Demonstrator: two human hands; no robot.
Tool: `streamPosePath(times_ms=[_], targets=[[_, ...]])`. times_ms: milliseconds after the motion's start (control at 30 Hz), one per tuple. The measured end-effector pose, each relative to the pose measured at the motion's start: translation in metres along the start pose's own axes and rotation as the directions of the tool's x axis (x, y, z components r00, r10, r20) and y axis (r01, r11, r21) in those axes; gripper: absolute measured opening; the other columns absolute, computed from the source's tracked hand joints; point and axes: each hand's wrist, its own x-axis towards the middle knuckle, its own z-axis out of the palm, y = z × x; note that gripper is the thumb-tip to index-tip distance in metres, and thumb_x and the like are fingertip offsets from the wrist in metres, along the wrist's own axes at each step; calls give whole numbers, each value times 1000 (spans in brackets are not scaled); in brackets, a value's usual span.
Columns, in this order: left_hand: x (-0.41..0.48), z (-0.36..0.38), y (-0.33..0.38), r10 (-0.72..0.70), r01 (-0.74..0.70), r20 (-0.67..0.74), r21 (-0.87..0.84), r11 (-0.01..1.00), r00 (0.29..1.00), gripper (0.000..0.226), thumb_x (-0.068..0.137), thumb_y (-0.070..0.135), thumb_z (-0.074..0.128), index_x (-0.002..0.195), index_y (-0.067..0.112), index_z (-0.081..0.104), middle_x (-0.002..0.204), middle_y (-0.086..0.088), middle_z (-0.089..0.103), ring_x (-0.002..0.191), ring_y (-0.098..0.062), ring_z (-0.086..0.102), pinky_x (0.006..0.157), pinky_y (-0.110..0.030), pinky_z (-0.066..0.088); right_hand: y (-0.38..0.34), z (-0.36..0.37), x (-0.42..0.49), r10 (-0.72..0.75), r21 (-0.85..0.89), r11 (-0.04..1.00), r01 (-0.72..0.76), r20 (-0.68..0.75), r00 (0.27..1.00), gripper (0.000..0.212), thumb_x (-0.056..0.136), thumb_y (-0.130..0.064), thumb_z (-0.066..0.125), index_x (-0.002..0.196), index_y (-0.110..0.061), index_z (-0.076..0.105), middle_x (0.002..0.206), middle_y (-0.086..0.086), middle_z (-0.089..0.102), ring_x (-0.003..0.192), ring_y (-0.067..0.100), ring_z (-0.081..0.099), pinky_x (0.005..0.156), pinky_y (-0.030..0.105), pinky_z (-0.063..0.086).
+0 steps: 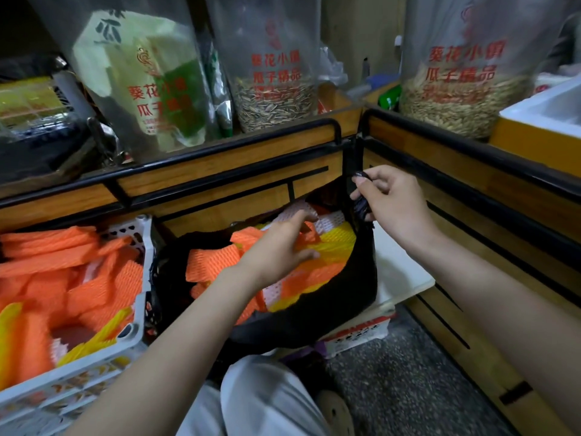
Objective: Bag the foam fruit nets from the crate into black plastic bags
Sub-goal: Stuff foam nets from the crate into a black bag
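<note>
The shelf (220, 165) runs from 9 o'clock across to 3 o'clock, and I work low in front of it, so its underside hides the far end of everything. The crate (138, 328) sits at 8 o'clock, close by my left side so each reach is short. It holds plenty of nets (63, 269), mostly orange with some yellow, so I judge the job is far from over. Its left and near edges are cut off.

The bag (330, 309) sits at centre, just beside the crate, propped on a white box (402, 278) that keeps its mouth within easy reach. Orange, yellow and pale nets fill it near to the rim.

My right hand (390, 202), at 1 o'clock, pinches the bag's rim between thumb and curled fingers and lifts it, holding the mouth open and the wall taut. My left hand (279, 247), at centre, lies on the nets inside with fingers spread and fairly straight, seemingly pressing them down to make room.

My palm covers what is beneath it, so I cannot tell whether an orange net is caught under my thumb. The bag's depth and far rim are lost in shadow.
</note>
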Motion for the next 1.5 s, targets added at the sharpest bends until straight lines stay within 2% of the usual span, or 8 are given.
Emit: streamPosePath(times_ms=[133,267,367,667,833,967,1133,1500], targets=[[-5,-5,-16,-82,70,46,218,973,996,56,87,32,63,133,13,37,129,-5,44,119,-19,42,102,-31,38,2,-2,2,4,16,1000,-4,-9,1000,14,95,-21,52,96,-13,64,75,-9,66,61,2,57,52,16,50],[-16,-23,-23,-38,61,-61,442,895,997,38,92,36,54,122,14,46,116,-4,54,106,-21,52,88,-32,41,5,-1,1,13,28,1000,-13,-3,1000,12,95,-20,52,94,-15,63,75,-8,65,57,1,56,49,13,48],[-19,-38,-12,65,21,-197,406,914,978,38,92,43,49,118,16,49,108,-3,56,98,-23,56,76,-35,45,5,3,0,7,19,1000,-7,-1,1000,12,95,-21,52,94,-15,62,75,-8,65,60,3,56,53,17,51],[-3,-11,-1,-38,44,-80,76,996,996,34,100,34,33,125,13,39,117,-6,47,102,-21,51,84,-31,44,0,10,-1,14,-2,1000,-14,24,1000,11,95,-22,52,90,-18,61,75,-9,66,69,11,59,71,43,56],[-2,11,-15,-108,168,-148,493,854,983,51,98,37,39,141,11,27,130,-10,38,118,-26,39,96,-34,34,-2,11,-5,21,-17,1000,-20,37,999,14,95,-22,51,95,-13,62,76,-8,66,80,30,63,71,47,55],[-17,17,-7,157,69,-315,601,796,936,37,94,32,43,126,12,47,120,-11,52,108,-28,51,86,-38,42,0,10,-5,28,-11,1000,-27,21,999,17,96,-23,50,102,-11,61,77,-7,66,74,22,63,67,41,55],[-35,38,-3,-20,-11,52,536,844,998,84,80,69,1,146,23,22,156,-8,17,143,-32,13,116,-44,10,-2,12,-5,21,-19,1000,-21,-10,1000,12,97,-23,49,102,-17,57,75,-10,65,70,16,60,66,40,55],[-30,51,-30,-143,-54,267,614,787,953,71,95,54,31,150,19,4,158,-11,-8,144,-35,-5,118,-47,-2,-4,15,-13,8,-86,996,-5,31,999,4,98,-23,46,96,-22,50,86,-4,67,73,11,60,79,47,53]])
